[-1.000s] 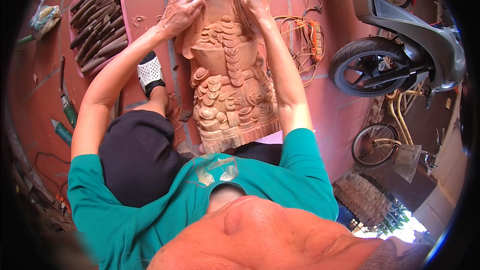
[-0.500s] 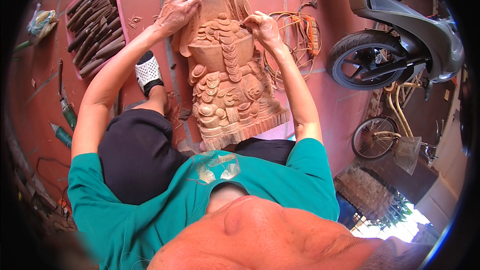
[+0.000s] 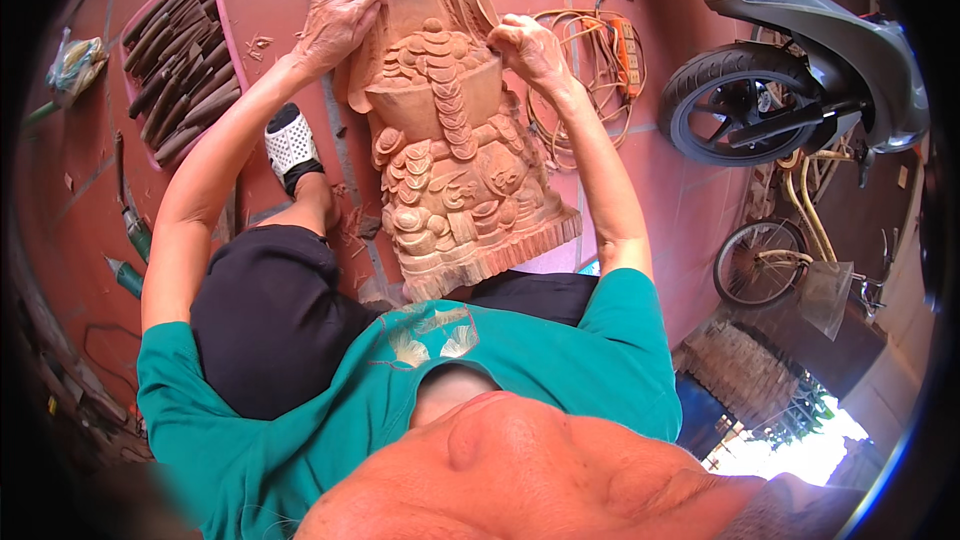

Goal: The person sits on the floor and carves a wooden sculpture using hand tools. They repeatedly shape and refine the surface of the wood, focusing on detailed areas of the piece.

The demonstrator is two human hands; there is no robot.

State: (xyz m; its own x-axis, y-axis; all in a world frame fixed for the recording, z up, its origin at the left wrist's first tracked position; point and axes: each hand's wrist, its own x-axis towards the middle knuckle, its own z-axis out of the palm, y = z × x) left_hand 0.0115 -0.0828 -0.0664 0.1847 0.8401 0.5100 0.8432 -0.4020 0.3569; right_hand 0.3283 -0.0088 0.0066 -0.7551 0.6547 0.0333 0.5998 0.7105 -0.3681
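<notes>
A large carved wooden statue (image 3: 450, 160) with coin shapes lies on the red tiled floor between my legs. My left hand (image 3: 340, 15) rests on its upper left side, fingers curled over the wood. My right hand (image 3: 525, 45) grips the statue's upper right edge with fingers closed; whether it holds a small tool I cannot tell. My black-trousered knee (image 3: 265, 310) and white sandal (image 3: 290, 145) sit to the statue's left.
A pink tray (image 3: 228, 25) of several wooden-handled chisels lies far left. An orange cable coil and power strip (image 3: 610, 50) lie right of the statue. A scooter (image 3: 790, 70) and a bicycle (image 3: 790, 250) stand at right. Loose tools (image 3: 130, 230) lie at the left.
My right hand has moved down and right from the statue's top to its upper right edge. The statue has tilted slightly. The left hand stays on the upper left.
</notes>
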